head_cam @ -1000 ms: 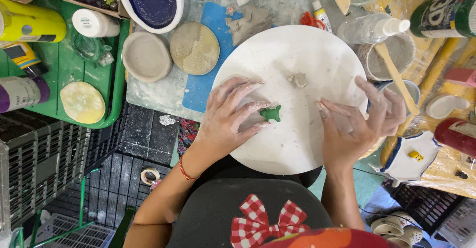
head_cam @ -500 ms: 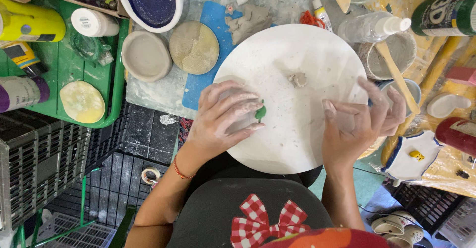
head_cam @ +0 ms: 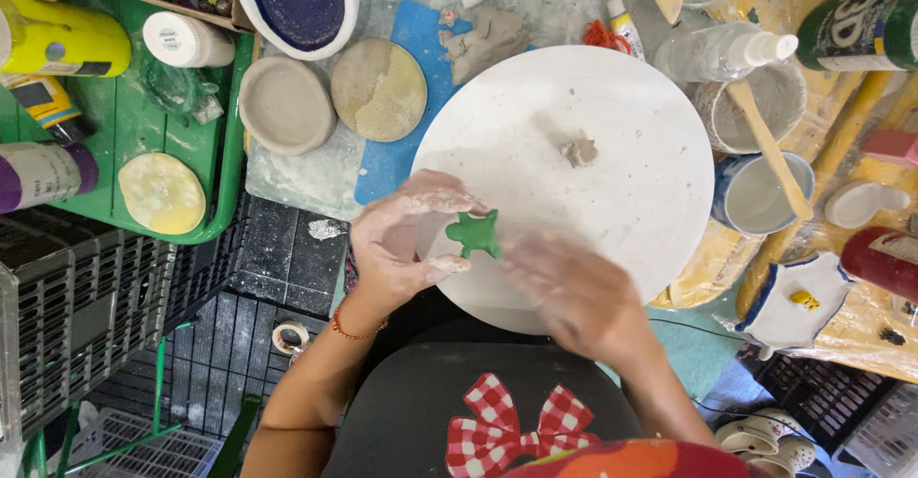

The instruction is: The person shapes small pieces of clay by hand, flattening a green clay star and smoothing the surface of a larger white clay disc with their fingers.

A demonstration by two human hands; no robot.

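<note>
A small green star-shaped clay piece [head_cam: 474, 234] sits near the front edge of a round white board [head_cam: 612, 134]. My left hand [head_cam: 402, 239], dusted with clay, pinches the star between thumb and fingers. Just right of the star, my right hand [head_cam: 574, 292] is blurred by motion, its fingers close to the piece; whether it touches the star is unclear. A small grey clay lump [head_cam: 578, 151] lies in the middle of the board.
Behind the board: a blue mat [head_cam: 406, 76] with grey clay [head_cam: 488, 38], two round discs [head_cam: 285, 105] [head_cam: 379, 89], a blue-glazed bowl [head_cam: 296, 0]. A green tray [head_cam: 124, 124] with bottles lies left. Cups with wooden sticks [head_cam: 760, 134], a spray bottle [head_cam: 717, 53] stand right.
My right hand has swung left from the board's right edge to just beside the star. My left hand has shifted and now shows the green star between its fingers.
</note>
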